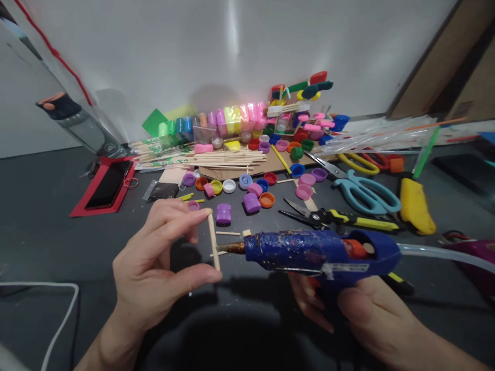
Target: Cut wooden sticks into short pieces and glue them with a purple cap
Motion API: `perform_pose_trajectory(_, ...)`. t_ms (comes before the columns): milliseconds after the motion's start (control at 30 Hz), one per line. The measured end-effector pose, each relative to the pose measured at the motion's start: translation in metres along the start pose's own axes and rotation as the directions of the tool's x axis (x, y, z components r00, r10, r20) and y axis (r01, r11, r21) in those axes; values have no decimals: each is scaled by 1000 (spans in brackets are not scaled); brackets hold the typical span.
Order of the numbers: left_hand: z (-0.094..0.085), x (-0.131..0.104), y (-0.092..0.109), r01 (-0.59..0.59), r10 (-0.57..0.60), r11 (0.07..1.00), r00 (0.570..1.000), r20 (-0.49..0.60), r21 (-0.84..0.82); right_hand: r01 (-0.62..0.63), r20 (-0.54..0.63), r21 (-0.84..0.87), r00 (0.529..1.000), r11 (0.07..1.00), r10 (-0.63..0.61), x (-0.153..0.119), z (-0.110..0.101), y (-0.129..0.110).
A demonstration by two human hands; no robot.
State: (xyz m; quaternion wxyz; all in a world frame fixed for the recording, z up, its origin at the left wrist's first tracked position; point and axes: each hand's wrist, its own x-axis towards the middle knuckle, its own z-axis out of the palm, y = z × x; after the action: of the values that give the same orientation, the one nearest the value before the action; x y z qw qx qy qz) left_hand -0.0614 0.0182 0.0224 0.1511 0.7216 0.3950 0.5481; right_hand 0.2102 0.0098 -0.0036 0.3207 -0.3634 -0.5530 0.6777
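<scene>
My left hand [154,263] pinches a short wooden stick [213,242] by its two ends, between forefinger and thumb, so that it stands nearly upright. In my right hand [367,309] is a blue hot glue gun [294,250], gripped by its handle and pointing left. Its brown-stained metal nozzle is at the middle of the stick; whether they touch I cannot tell. A clear glue stick [444,252] runs out of the gun's back end. Beyond the nozzle lie small cut stick pieces [228,233] and a purple bottle cap [223,213].
Coloured caps [266,200] spread over the dark table, with wooden skewers [232,160] behind. On the right are pliers [320,216], blue-handled scissors [367,193] and a yellow cutter [415,206]. A phone [108,184] and a water bottle [83,126] are on the left. A colourful cap model [294,108] stands at the back.
</scene>
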Motion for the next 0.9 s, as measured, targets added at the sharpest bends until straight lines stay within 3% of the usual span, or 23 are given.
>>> perform_pose_trajectory(300, 0, -2, 2, 57, -58, 998, 998, -9, -18, -5, -11, -55, 1000, 998, 5, 1, 2, -4)
perform_pose_trajectory(900, 2, 0, -1, 17, -19, 998, 1000, -25, -67, 34, -5, -111, 999, 993, -35, 2, -2, 0)
